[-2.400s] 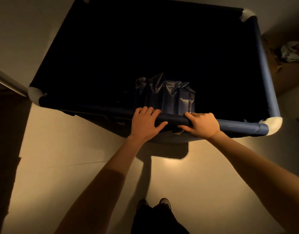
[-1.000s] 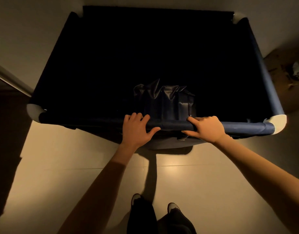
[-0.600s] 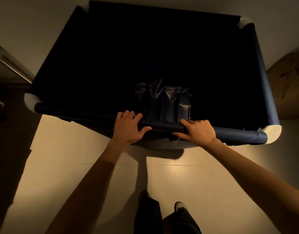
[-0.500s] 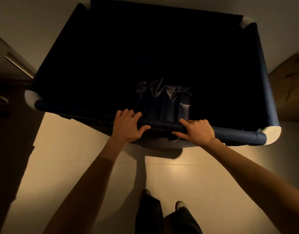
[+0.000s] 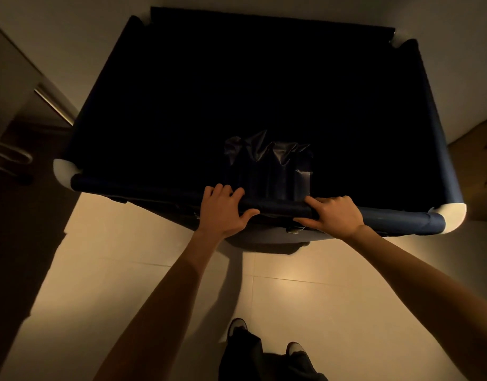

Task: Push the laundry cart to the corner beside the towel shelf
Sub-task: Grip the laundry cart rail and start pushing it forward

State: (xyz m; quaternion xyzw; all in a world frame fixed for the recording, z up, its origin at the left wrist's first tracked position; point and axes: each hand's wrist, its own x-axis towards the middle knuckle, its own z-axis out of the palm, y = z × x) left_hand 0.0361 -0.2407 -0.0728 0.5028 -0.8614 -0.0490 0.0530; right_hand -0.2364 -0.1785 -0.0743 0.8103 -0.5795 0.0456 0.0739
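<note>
Laundry cart (image 5: 437,138) rolled onward | left hand (image 5: 223,210), right hand (image 5: 334,215) grip rail (image 5: 396,218) | arms outstretched

The laundry cart (image 5: 401,218) is dark blue with white corners (image 5: 451,215), and the floor (image 5: 126,270) is light tan.

A pale tiled floor (image 5: 121,270) is carrying the dark blue laundry cart (image 5: 396,218). Two shoes (image 5: 238,325) are standing on the tiles near the cart, its shadow falling between them
</note>
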